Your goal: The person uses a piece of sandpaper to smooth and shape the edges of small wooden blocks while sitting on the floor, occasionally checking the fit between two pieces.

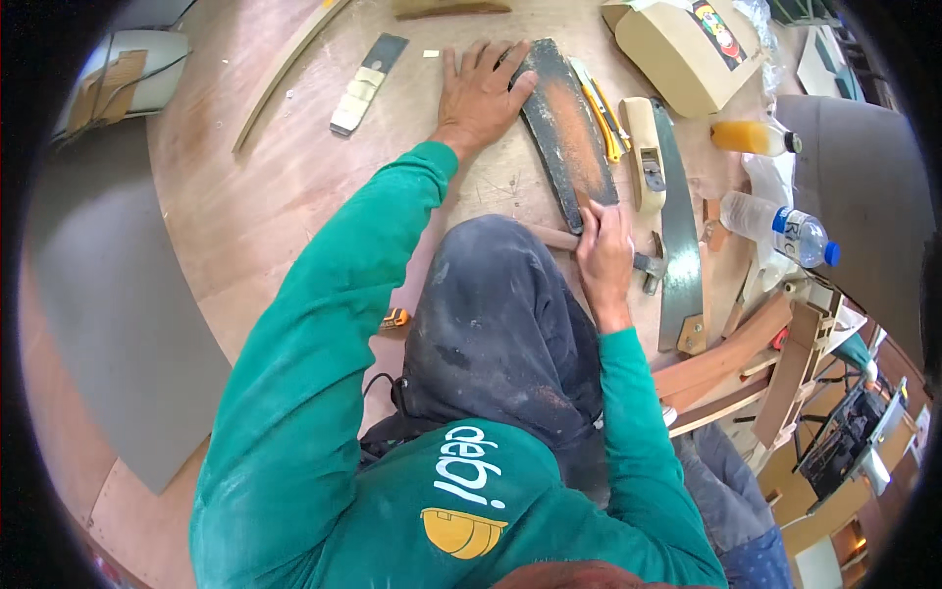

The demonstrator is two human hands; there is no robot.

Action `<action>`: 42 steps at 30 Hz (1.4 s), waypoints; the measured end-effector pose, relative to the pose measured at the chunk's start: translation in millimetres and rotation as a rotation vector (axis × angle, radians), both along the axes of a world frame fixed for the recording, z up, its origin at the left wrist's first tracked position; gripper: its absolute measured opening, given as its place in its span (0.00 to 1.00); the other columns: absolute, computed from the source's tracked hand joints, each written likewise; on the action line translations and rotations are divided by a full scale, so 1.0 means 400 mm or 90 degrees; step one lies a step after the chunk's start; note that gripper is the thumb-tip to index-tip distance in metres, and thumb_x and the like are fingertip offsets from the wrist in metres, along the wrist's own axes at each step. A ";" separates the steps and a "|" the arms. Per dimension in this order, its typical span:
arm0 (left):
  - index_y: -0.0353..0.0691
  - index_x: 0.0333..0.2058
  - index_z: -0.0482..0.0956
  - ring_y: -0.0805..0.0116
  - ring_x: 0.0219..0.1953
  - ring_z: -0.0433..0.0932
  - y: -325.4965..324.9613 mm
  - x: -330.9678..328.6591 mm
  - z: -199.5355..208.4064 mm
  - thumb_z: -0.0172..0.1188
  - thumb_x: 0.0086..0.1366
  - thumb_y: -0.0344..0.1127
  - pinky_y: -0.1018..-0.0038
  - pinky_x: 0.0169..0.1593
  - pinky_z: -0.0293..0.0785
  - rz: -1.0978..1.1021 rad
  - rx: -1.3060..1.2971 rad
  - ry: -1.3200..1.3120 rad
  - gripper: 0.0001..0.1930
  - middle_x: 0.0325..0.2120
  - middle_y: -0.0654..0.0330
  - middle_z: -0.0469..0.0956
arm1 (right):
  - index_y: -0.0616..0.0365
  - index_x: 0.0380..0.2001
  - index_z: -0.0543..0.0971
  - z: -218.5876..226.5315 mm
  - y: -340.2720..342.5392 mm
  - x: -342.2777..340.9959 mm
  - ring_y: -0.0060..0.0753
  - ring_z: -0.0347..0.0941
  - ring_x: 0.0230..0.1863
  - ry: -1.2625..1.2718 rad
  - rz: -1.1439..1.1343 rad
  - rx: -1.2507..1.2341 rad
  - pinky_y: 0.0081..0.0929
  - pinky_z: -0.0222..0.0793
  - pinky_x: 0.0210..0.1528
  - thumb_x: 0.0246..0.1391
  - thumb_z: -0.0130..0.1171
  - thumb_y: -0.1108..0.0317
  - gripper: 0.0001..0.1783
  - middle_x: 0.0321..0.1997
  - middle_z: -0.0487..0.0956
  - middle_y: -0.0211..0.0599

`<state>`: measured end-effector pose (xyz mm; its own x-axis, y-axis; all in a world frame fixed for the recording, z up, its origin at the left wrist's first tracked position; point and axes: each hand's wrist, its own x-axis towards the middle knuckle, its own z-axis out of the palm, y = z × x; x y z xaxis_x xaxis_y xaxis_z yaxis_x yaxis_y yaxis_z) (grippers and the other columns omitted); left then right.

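Observation:
A long dark board (546, 125), with reddish-brown dust along its middle, lies on the work surface in front of me. My left hand (481, 96) rests flat beside its far left edge, fingers spread, the thumb reaching onto the board. At the near end, my right hand (605, 253) is closed, its fingertips pinched at the board's corner. A bit of brown shows by those fingertips, but I cannot make out what they hold. Partly under the right hand lies a hammer (650, 265) with a wooden handle. My bent knee (491, 285) is close to the board's near end.
Right of the board lie a yellow utility knife (604, 116), a wooden hand plane (644, 147) and a long green-grey blade (681, 245). A cardboard box (677, 64), an orange-filled bottle (746, 137) and a water bottle (765, 218) stand or lie beyond. A tape-wrapped flat blade (365, 88) lies left.

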<state>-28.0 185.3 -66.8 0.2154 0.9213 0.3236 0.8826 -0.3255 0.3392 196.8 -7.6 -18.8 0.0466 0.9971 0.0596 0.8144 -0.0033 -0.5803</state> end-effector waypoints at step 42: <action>0.35 0.67 0.73 0.42 0.62 0.74 0.348 -0.282 0.122 0.72 0.63 0.53 0.53 0.68 0.67 -0.110 -0.094 0.019 0.40 0.59 0.44 0.77 | 0.55 0.46 0.76 -0.038 0.370 -0.139 0.50 0.73 0.54 -0.124 -0.035 0.130 0.50 0.68 0.54 0.71 0.57 0.63 0.08 0.49 0.76 0.42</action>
